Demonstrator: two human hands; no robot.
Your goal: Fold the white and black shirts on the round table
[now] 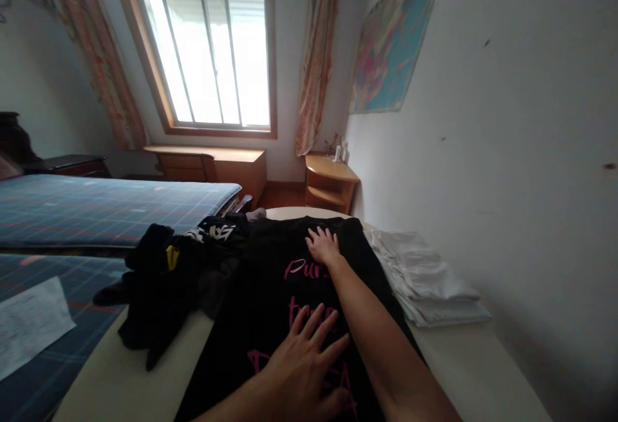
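Observation:
A black garment with pink lettering [261, 280] lies spread out on a pale table [463, 364] in front of me. My left hand [306, 361] rests on its nearer part, fingers spread over the lettering and holding nothing. Farther along, my right hand [323, 245] lies flat near the garment's far edge, its fingers apart, just above the first printed word. My hands and forearm cover parts of the print. The near end of the garment runs out of view.
Left of the garment is a heap of dark clothes [164, 293]. Folded white cloth [425, 274] lies to the right, by the wall. Beds with blue plaid mattresses [106, 210] stand at left, a paper sheet [33, 325] on the nearer one. A wooden desk [236, 161] sits under the window.

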